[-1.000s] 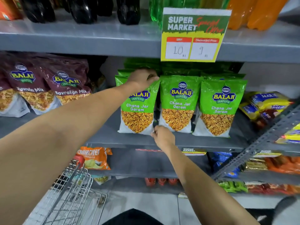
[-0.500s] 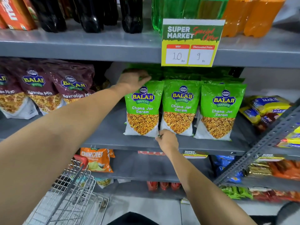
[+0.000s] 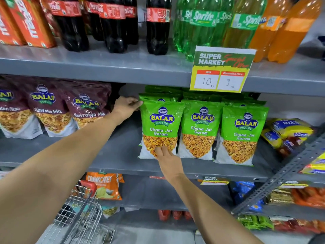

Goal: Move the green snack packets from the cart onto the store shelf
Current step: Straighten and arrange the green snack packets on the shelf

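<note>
two hands fix a bag on the shelf

left hand (image 3: 127, 107) pinches the shiny green snack bag's (image 3: 160, 128) top corner; right hand (image 3: 166, 156) lies flat and loose on its bottom, on the grey metal shelf (image 3: 119, 152).

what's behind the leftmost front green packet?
More green packets stacked behind the leftmost front green packet; only their top edges show. How many, and the shelf back there, is covered. Left hand touches its top corner.
</note>
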`<state>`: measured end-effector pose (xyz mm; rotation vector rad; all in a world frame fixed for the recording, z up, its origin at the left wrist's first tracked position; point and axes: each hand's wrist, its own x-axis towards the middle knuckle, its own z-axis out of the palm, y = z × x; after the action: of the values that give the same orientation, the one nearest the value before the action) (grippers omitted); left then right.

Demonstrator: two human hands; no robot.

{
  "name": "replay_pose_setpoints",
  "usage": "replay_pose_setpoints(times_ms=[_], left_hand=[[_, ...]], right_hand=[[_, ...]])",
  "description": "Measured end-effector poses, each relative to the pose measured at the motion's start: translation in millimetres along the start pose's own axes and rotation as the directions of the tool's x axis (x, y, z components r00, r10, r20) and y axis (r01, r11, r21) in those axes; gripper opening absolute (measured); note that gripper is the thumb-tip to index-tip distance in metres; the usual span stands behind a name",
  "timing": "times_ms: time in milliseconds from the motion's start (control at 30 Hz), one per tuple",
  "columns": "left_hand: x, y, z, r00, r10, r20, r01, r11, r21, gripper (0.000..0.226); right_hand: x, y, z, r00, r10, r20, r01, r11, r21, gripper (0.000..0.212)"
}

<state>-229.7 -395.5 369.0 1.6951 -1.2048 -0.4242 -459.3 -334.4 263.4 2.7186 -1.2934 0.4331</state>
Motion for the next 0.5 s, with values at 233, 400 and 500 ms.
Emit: replay_pose_setpoints(times_ms=[233, 400, 500], left_hand=[[-27, 11, 0, 0.946, 0.288, -0.15, -0.195, 0.872, 0.448, 0.044], [-133, 5, 76, 0.944, 0.33, 0.003, -0.315, 0.898, 0.308, 0.033], [-180, -9, 139, 0.954, 0.082, 0.289, -0.132, 0.979, 0.158, 0.055]], right_hand=[[11, 29, -20, 0.998, 0.03, 0.062, -0.043, 0.973, 0.227, 0.029], [57, 108, -95, 0.945, 0.242, -0.221, -0.195, 0.957, 0.214, 0.028], [95, 143, -132, 0.96, 0.272, -0.068, -0.274, 0.961, -0.035, 0.037]])
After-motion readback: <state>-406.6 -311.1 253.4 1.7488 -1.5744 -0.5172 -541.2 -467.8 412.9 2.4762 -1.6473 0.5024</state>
